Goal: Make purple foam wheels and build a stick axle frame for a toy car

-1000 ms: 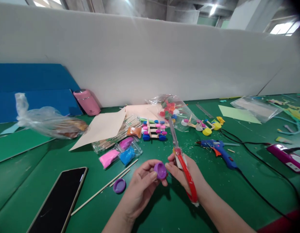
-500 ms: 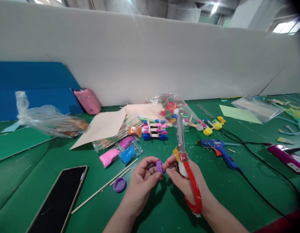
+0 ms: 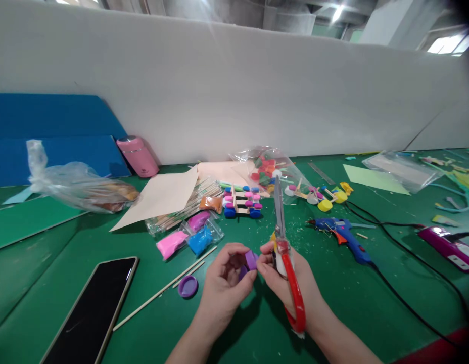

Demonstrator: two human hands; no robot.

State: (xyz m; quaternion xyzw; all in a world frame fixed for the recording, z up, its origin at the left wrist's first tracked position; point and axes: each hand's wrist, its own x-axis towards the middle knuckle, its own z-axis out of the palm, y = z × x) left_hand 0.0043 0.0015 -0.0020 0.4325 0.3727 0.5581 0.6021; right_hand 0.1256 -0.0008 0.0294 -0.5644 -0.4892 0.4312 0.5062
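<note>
My left hand (image 3: 223, 280) pinches a small purple bottle cap (image 3: 250, 260) between thumb and fingers, just above the green table. My right hand (image 3: 285, 275) grips red-handled scissors (image 3: 285, 258); their closed blades point up and away. The fingertips of my right hand also touch the cap. A second purple cap (image 3: 187, 286) lies on the table to the left of my left hand. Two thin wooden sticks (image 3: 164, 289) lie beside it.
A black phone (image 3: 92, 308) lies at the near left. Clay packets (image 3: 189, 237), a stick car with cap wheels (image 3: 242, 203), a bag of caps (image 3: 267, 169) and a blue glue gun (image 3: 342, 233) with its black cord sit beyond my hands. A pink bottle (image 3: 138, 156) stands by the white wall.
The cap has turned from facing me to edge-on between both hands. The scissors swung more upright, then shifted slightly left. Both hands stayed close together.
</note>
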